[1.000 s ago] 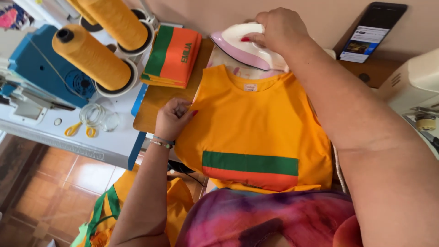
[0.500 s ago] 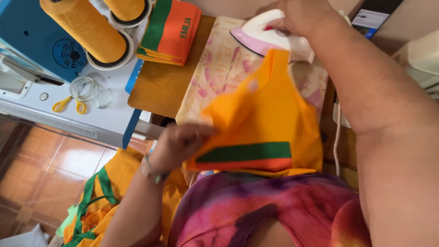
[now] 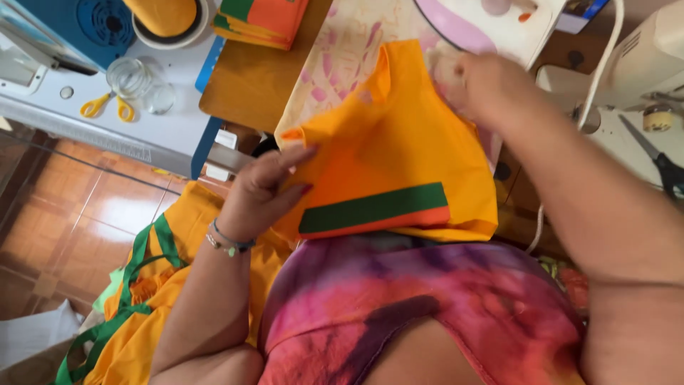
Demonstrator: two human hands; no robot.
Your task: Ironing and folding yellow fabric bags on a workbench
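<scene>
A small orange garment with a green and orange stripe lies folded over on a pale patterned ironing cloth. My left hand grips the garment's left edge and lifts it toward me. My right hand presses on the garment's upper right edge, just below a white and pink iron standing at the far end of the cloth.
A stack of folded orange and green cloth lies at the back. Left stands a blue machine with an orange thread cone, yellow scissors and a glass jar. A white sewing machine sits right. Orange garments hang by my lap.
My right hand has let go of the iron and come down onto the garment. My left hand has folded the garment's left side over; the view has tilted downward.
</scene>
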